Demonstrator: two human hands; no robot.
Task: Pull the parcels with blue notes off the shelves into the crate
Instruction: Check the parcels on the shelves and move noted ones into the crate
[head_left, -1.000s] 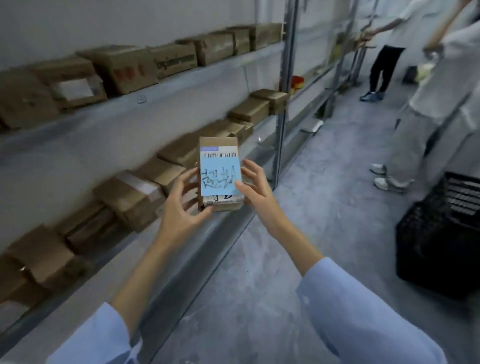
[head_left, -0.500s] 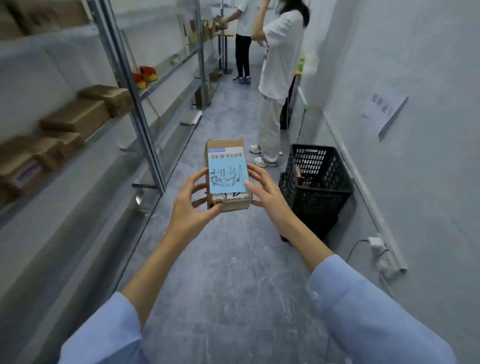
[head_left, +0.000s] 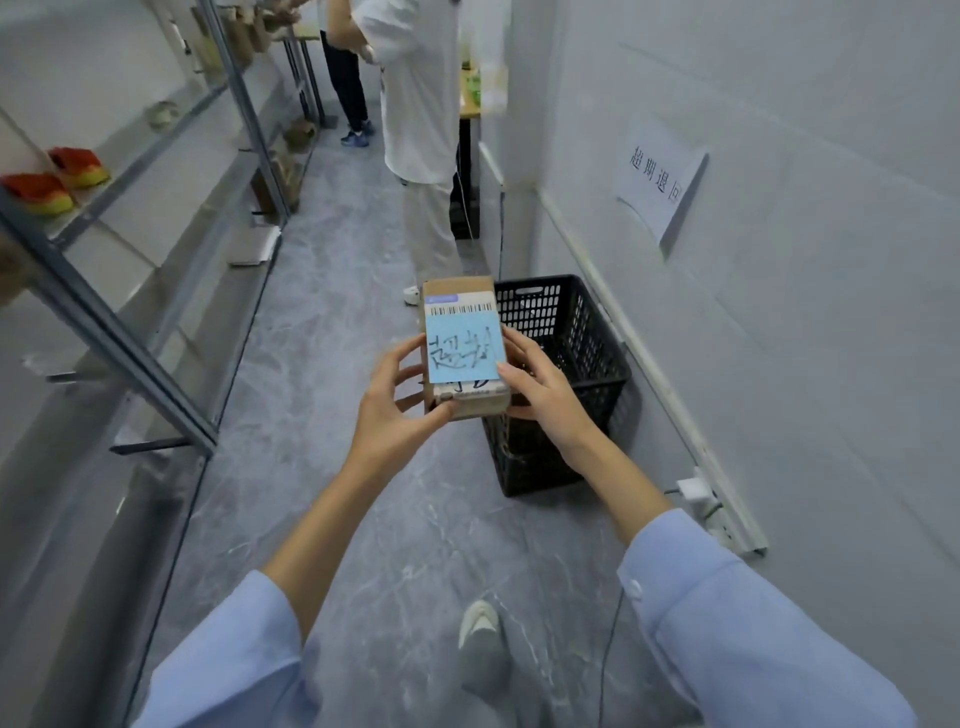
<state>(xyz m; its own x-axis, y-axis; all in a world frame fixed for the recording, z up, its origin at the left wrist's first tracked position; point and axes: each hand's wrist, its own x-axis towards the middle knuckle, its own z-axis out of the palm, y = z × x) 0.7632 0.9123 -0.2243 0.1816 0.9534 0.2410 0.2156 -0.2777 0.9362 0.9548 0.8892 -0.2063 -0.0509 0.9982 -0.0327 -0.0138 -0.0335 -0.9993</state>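
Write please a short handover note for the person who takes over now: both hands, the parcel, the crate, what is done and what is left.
Left hand: grip on the parcel's left side.
Right hand: grip on its right side.
Parcel: carries a blue note, held in the air before the black crate, not yet in it.
Crate: on the floor by the right wall.
Done: parcel is off the shelves.
Left: lower it into the crate, then check the shelves for more blue notes.

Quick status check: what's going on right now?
Left hand and right hand grip parcel, blue note on top. Crate just beyond. Nothing blocking.
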